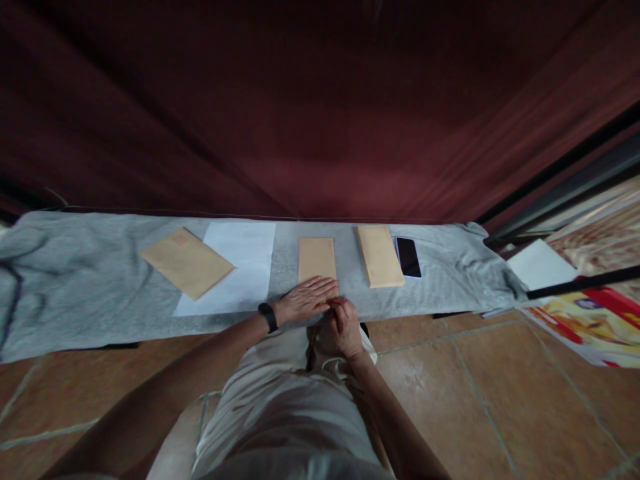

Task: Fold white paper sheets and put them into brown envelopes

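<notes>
A brown paper envelope (317, 257) lies in front of me on the grey cloth, its near part covered by my hands. My left hand (309, 297) rests flat across it, fingers stretched out together. At the envelope's near right corner, my right hand (346, 325) is closed, with thumb and fingertips pinched at the edge. A stack of similar envelopes (379, 257) sits to the right. Further left, more brown envelope paper (187, 263) lies at an angle, partly over a white sheet (250, 267).
A dark phone (409, 257) lies right of the stack. The grey cloth (450, 267) covers a long narrow surface against a dark red curtain (320, 133). At far right are a white box-like object (543, 265) and a colourful printed package (595, 323) above the tiled floor (425, 380).
</notes>
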A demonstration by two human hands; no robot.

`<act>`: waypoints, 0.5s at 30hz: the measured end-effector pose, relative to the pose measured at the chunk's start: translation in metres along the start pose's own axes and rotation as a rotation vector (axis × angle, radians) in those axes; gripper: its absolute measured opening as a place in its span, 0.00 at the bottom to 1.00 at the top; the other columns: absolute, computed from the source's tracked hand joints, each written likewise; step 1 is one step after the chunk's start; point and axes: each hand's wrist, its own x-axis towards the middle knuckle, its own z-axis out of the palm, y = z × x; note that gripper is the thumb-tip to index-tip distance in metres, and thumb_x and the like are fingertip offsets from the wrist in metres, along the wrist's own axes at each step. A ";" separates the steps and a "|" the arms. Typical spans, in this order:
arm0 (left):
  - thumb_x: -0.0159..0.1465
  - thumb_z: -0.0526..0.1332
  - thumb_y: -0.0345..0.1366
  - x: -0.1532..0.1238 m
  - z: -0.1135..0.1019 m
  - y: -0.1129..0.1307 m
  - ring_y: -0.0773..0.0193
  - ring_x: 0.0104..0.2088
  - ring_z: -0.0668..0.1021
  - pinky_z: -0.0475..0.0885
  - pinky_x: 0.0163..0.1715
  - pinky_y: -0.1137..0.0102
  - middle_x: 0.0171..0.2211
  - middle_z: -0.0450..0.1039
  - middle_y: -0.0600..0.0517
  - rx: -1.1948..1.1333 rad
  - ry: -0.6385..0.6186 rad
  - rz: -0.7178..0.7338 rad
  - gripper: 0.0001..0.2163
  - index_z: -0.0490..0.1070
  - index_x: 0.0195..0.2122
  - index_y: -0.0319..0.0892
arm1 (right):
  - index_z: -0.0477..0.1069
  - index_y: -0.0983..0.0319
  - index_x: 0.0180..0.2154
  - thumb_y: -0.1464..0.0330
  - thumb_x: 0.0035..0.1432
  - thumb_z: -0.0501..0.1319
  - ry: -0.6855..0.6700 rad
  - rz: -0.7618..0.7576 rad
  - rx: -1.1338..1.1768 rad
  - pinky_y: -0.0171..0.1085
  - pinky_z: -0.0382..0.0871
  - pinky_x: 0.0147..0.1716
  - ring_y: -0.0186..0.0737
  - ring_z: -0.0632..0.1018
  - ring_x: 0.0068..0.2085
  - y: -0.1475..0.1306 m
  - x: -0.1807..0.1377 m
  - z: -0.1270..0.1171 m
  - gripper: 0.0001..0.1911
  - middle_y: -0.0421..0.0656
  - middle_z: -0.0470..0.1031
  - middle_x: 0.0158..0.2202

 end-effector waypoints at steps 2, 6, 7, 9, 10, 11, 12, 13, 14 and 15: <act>0.77 0.45 0.46 -0.004 -0.003 0.005 0.61 0.74 0.54 0.44 0.73 0.60 0.74 0.53 0.46 0.004 0.001 0.009 0.27 0.51 0.74 0.40 | 0.69 0.59 0.54 0.73 0.65 0.52 0.002 -0.002 0.003 0.53 0.67 0.60 0.48 0.72 0.57 0.000 0.000 0.000 0.18 0.50 0.73 0.53; 0.76 0.46 0.51 -0.011 -0.009 0.016 0.59 0.74 0.54 0.45 0.73 0.61 0.73 0.54 0.44 0.010 0.003 0.023 0.30 0.53 0.73 0.37 | 0.70 0.60 0.53 0.73 0.66 0.52 0.010 -0.007 0.006 0.53 0.67 0.60 0.48 0.72 0.57 0.001 0.001 0.000 0.16 0.50 0.73 0.52; 0.76 0.46 0.52 -0.013 -0.010 0.018 0.58 0.74 0.55 0.46 0.73 0.60 0.73 0.54 0.43 0.014 -0.001 0.022 0.31 0.54 0.72 0.37 | 0.69 0.60 0.53 0.73 0.66 0.52 0.013 -0.007 0.007 0.53 0.67 0.60 0.48 0.72 0.57 0.001 0.000 0.001 0.16 0.50 0.73 0.52; 0.75 0.47 0.54 -0.017 -0.010 0.022 0.56 0.73 0.56 0.47 0.73 0.60 0.73 0.54 0.41 0.028 -0.007 0.017 0.32 0.54 0.72 0.35 | 0.69 0.59 0.53 0.73 0.66 0.52 0.010 -0.007 0.012 0.53 0.66 0.60 0.48 0.72 0.57 0.001 0.000 0.001 0.17 0.50 0.73 0.52; 0.75 0.47 0.54 -0.019 -0.010 0.024 0.55 0.73 0.56 0.47 0.73 0.59 0.73 0.54 0.40 0.038 -0.007 0.014 0.33 0.54 0.72 0.35 | 0.69 0.59 0.53 0.74 0.65 0.52 0.009 -0.005 0.015 0.53 0.66 0.61 0.48 0.72 0.58 0.002 0.000 0.001 0.17 0.50 0.73 0.52; 0.75 0.48 0.54 -0.022 -0.010 0.026 0.55 0.73 0.56 0.48 0.73 0.58 0.73 0.54 0.39 0.051 -0.004 0.012 0.33 0.54 0.72 0.34 | 0.69 0.59 0.53 0.74 0.65 0.52 0.007 -0.004 0.018 0.53 0.66 0.61 0.48 0.72 0.58 0.002 -0.001 0.001 0.17 0.49 0.73 0.53; 0.74 0.49 0.54 -0.025 -0.009 0.028 0.54 0.73 0.56 0.48 0.73 0.58 0.73 0.54 0.39 0.065 0.003 0.012 0.34 0.53 0.72 0.33 | 0.69 0.59 0.53 0.74 0.65 0.52 0.007 -0.001 0.021 0.53 0.66 0.61 0.48 0.72 0.58 0.002 -0.001 0.002 0.17 0.49 0.73 0.53; 0.74 0.49 0.54 -0.028 -0.009 0.030 0.53 0.73 0.56 0.48 0.73 0.57 0.73 0.54 0.38 0.079 0.012 0.011 0.34 0.53 0.72 0.33 | 0.69 0.59 0.53 0.74 0.65 0.52 0.007 0.001 0.022 0.53 0.66 0.61 0.48 0.72 0.58 0.003 -0.001 0.002 0.17 0.49 0.73 0.53; 0.74 0.50 0.54 -0.031 -0.009 0.031 0.53 0.73 0.56 0.49 0.73 0.57 0.73 0.53 0.38 0.093 0.021 0.012 0.34 0.53 0.72 0.33 | 0.69 0.59 0.53 0.74 0.65 0.52 0.008 0.005 0.021 0.54 0.66 0.61 0.48 0.72 0.58 0.003 -0.002 0.002 0.18 0.49 0.73 0.53; 0.74 0.51 0.54 -0.034 -0.009 0.032 0.52 0.73 0.56 0.49 0.73 0.57 0.73 0.53 0.37 0.106 0.029 0.013 0.34 0.53 0.72 0.33 | 0.69 0.59 0.54 0.75 0.65 0.52 0.008 0.010 0.018 0.54 0.66 0.61 0.48 0.72 0.57 0.003 -0.002 0.002 0.18 0.49 0.73 0.53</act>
